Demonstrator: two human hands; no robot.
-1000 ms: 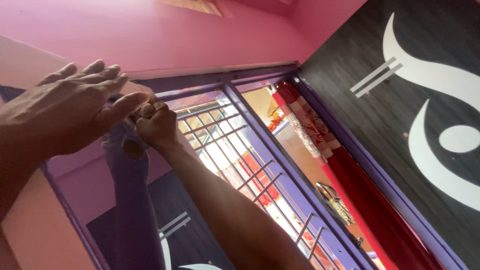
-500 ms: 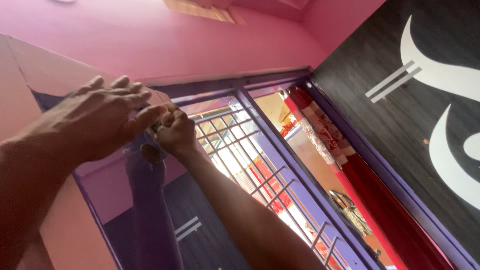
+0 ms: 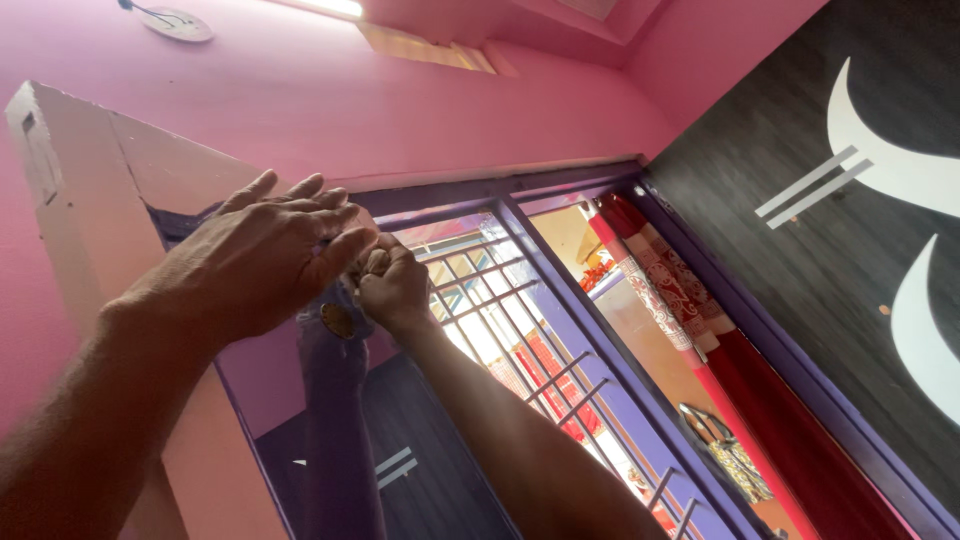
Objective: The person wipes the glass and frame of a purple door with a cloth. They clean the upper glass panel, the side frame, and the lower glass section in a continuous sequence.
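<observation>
I look up at the top of a purple window frame [image 3: 520, 190] set in a pink wall. My left hand [image 3: 260, 260] is raised with its fingers spread, the thumb pressing towards a spot at the frame's upper left corner. My right hand [image 3: 392, 285] is a closed fist right beside it, pinching something small that the fingers hide. Directly below both hands a purple upright bar [image 3: 335, 420] carries a round brass-coloured fitting [image 3: 337, 320]. What sits between the two hands cannot be made out.
A purple metal grille [image 3: 500, 330] fills the window. A red patterned curtain [image 3: 690, 310] hangs on the right of it. A dark panel with white curved shapes [image 3: 860, 200] covers the right wall. A pale wooden door edge [image 3: 80, 190] stands at the left.
Both hands stay together at the frame's top corner. The view has shifted, so hands and frame sit further right and lower in the picture; the door edge at left now shows.
</observation>
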